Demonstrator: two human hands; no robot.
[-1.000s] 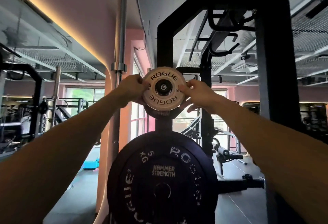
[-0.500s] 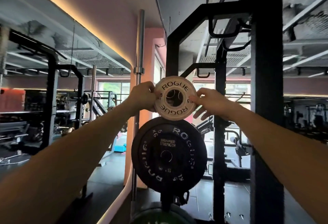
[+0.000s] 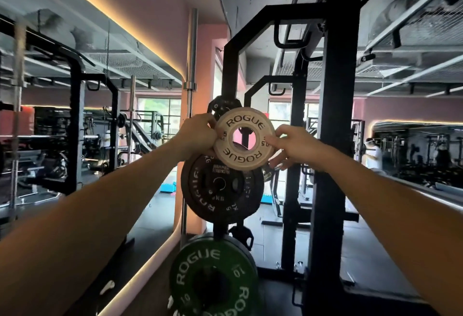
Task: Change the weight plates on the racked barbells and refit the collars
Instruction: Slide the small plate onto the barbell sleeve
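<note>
The black rack upright (image 3: pixel 335 140) filled the right of the view, with a bare barbell (image 3: pixel 193 65) stood on end against the pink wall to the left of the plate storage. Down that storage column hung a green plate (image 3: pixel 213 283) at the bottom and a black plate (image 3: pixel 220 188) above it, each on its own peg. Level with the top of the black plate and nearer the camera, the small white plate (image 3: pixel 244 139) was held in the air, its face square to the camera and its axis pointing straight ahead. Daylight showed through its bore, so it sat on no peg; a dark peg end showed just behind it at upper left. The left hand (image 3: pixel 198 135) was closed on the left rim and the right hand (image 3: pixel 294 145) pinched the right rim, fingers curled behind. Both were equally near. Probably the plate was headed for a bar sleeve, none of which was in view; the black plate's top rim lay just behind and below.
</note>
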